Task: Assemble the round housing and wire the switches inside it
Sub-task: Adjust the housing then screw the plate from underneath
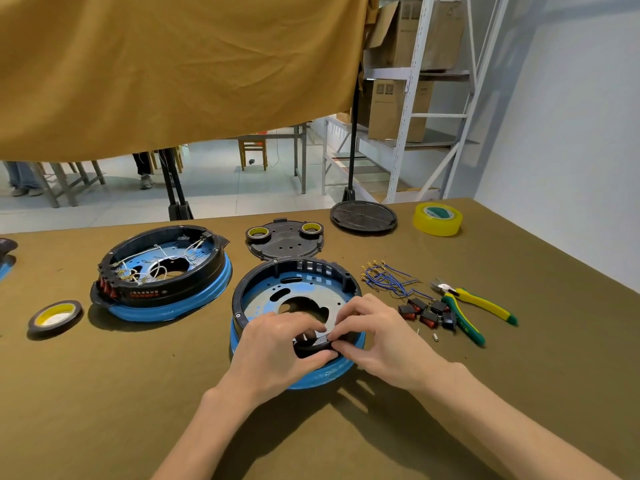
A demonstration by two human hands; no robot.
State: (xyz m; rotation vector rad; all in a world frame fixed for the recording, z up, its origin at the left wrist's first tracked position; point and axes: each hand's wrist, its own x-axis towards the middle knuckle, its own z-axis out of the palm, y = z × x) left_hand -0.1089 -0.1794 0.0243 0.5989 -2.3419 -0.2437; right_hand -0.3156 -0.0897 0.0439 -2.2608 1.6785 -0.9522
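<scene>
A round black housing with a blue rim (294, 289) lies in front of me, open side up, its blue-and-grey plate bare of wires. My left hand (277, 344) grips the near rim of the housing, fingers curled over its edge. My right hand (374, 330) pinches a small black part at that same rim, next to the left fingers; the part is mostly hidden. Loose red-and-black rocker switches (427, 312) and a bundle of blue wires with brass terminals (388, 280) lie just right of the housing.
A second housing (162, 271), wired with white leads, sits at the left. Yellow-green pliers (474, 306) lie at the right. A black plate with two tape rolls (285, 239), a round black lid (363, 216), yellow tape (438, 219) and a dark tape roll (55, 315) surround them.
</scene>
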